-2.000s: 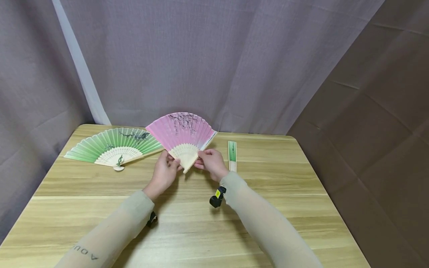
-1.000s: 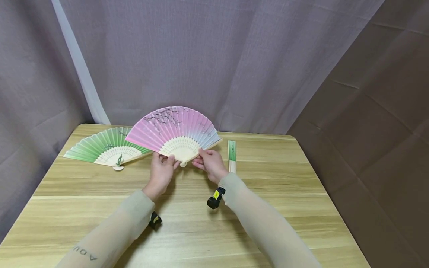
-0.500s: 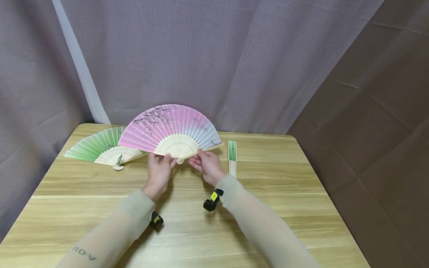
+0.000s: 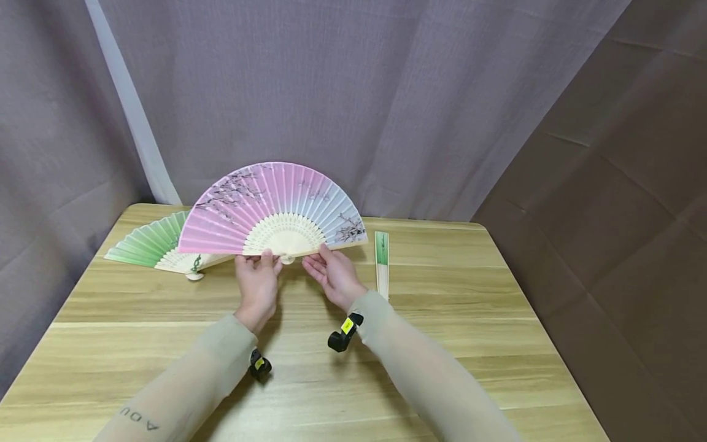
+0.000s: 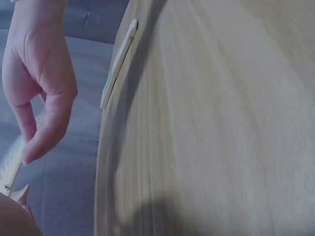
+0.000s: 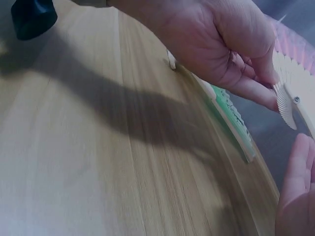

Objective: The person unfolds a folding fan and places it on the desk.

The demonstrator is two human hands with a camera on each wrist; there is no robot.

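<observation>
A pink folding fan [image 4: 276,199], fading to pale blue at its right end, is spread wide above the table's back part. My left hand [image 4: 257,284] pinches the lower left edge of its cream ribs, thumb in front. At the lower right edge, my right hand [image 4: 336,279] holds the outer rib between thumb and fingers. The fan's pivot end shows between the two hands. In the left wrist view the right hand [image 5: 42,83] appears above a small part of the left; in the right wrist view the left hand [image 6: 216,44] grips beside the pivot.
An open green folding fan [image 4: 146,242] lies at the back left, partly hidden by the pink one. A folded green fan [image 4: 382,264] lies right of the right hand. The wooden table [image 4: 442,344] ends at grey curtains [image 4: 309,92] behind.
The pink fan has spread from a narrower wedge to a broad near-half circle and risen slightly. Both hands have shifted left with it, and it covers more of the open green fan.
</observation>
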